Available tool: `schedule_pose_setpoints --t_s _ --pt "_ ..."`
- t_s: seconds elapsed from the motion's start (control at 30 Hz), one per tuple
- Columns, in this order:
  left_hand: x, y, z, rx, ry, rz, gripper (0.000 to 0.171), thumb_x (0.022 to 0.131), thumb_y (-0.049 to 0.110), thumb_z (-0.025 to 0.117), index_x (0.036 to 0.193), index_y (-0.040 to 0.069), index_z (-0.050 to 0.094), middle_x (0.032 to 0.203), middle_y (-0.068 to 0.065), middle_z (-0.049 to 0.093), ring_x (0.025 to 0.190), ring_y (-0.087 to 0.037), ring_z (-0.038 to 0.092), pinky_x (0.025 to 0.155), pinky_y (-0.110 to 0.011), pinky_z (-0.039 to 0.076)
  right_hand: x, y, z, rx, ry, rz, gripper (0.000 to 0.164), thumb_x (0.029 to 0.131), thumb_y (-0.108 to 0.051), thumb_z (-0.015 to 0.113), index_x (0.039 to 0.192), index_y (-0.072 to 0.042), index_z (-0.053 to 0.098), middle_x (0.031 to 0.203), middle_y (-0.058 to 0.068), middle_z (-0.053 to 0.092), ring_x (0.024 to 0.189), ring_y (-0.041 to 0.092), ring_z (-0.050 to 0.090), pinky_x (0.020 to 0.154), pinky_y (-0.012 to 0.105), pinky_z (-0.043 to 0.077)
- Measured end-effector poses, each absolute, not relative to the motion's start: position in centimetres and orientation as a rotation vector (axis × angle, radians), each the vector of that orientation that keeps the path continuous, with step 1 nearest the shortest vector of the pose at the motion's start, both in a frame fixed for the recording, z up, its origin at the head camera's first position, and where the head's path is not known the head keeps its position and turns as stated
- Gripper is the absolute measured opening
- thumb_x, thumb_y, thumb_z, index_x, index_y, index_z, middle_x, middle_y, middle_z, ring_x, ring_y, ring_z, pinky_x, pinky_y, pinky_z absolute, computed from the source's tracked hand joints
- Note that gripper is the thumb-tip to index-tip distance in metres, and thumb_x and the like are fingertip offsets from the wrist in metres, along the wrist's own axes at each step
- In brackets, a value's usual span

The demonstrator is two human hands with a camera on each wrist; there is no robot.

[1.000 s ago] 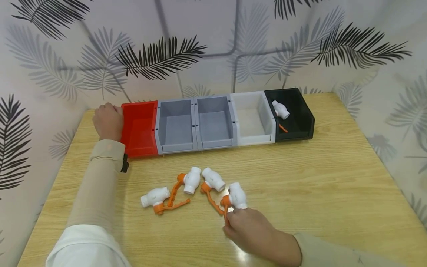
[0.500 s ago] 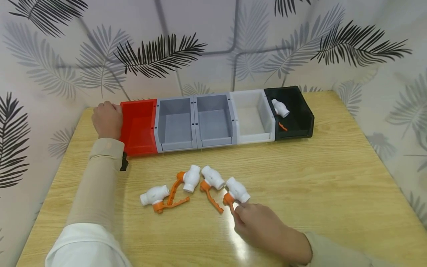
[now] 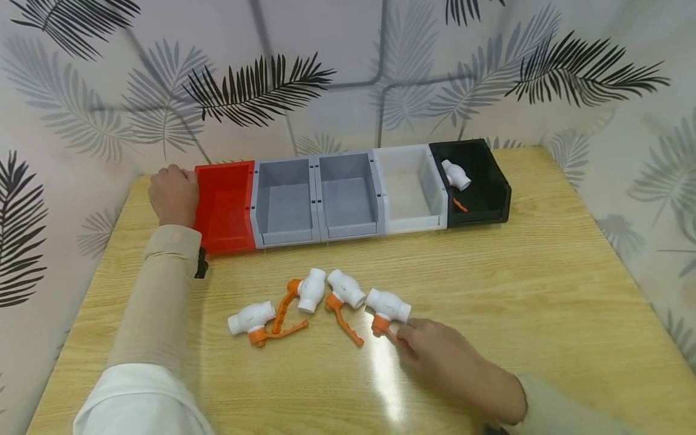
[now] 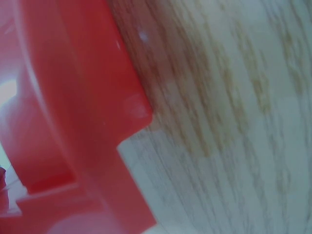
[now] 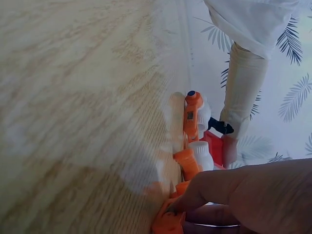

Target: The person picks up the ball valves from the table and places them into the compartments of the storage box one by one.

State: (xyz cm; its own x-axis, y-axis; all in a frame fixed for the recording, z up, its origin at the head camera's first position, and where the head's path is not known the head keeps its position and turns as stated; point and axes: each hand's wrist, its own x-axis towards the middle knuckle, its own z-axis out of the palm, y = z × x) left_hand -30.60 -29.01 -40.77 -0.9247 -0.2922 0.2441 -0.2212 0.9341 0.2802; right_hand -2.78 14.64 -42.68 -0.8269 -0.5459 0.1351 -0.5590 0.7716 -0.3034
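Observation:
In the head view, my right hand [image 3: 451, 362] pinches the orange handle of a white ball valve [image 3: 388, 305], the rightmost on the table. The right wrist view shows my right fingers [image 5: 200, 192] against that valve's orange part [image 5: 168, 219], low over the wood. To its left lie three more ball valves with orange handles: one close by [image 3: 346, 289], one in the middle [image 3: 312, 290] and one at the left [image 3: 252, 318]. My left hand [image 3: 175, 194] grips the left side of the red bin [image 3: 225, 205], its fingertips hidden; the left wrist view shows only the bin wall [image 4: 92, 97] and table.
Right of the red bin stand two grey bins [image 3: 287, 237] in a row, then a white bin [image 3: 415, 223] and a black bin [image 3: 478, 215]. Inside the black bin lies another white valve [image 3: 455, 175] with an orange piece showing. A leaf-patterned cloth [image 3: 348, 115] hangs behind the table.
My right hand has moved rightward and slightly up, swinging the valve's handle to the right. The valve's white body has turned from steep to nearly crosswise. The left hand stays at the red bin.

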Motion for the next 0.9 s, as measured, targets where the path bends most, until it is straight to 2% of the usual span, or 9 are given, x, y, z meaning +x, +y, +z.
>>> schedule_pose_setpoints --t_s 0.33,0.6,0.9 --pt "-30.73 -29.15 -40.89 0.391 -2.807 -0.357 0.047 0.095 0.022 0.022 0.093 -0.013 0.054 0.092 -0.031 0.053 0.092 -0.049 0.050 0.080 -0.058 0.042 -2.80 14.27 -42.87 0.888 -2.893 0.463 0.014 0.080 -0.012 0.070 0.071 -0.010 0.059 0.062 -0.007 0.043 0.056 0.008 0.040 0.048 0.022 0.038" --pt "-30.81 -29.23 -40.98 0.375 -2.812 -0.371 0.047 0.095 0.022 0.022 0.093 -0.013 0.053 0.091 -0.030 0.052 0.091 -0.049 0.049 0.080 -0.058 0.042 -2.89 14.55 -43.21 0.899 -2.830 0.409 0.009 0.076 -0.008 0.073 0.075 -0.007 0.064 0.069 -0.002 0.057 0.063 0.011 0.054 0.051 0.024 0.047" --pt "-30.66 -29.22 -40.97 0.372 -2.810 -0.395 0.046 0.095 0.022 0.021 0.092 -0.012 0.052 0.091 -0.030 0.052 0.090 -0.049 0.049 0.080 -0.058 0.042 -3.00 14.90 -43.31 0.906 -2.777 0.379 0.009 0.076 -0.008 0.074 0.076 -0.008 0.065 0.070 -0.002 0.056 0.064 0.011 0.054 0.050 0.024 0.046"
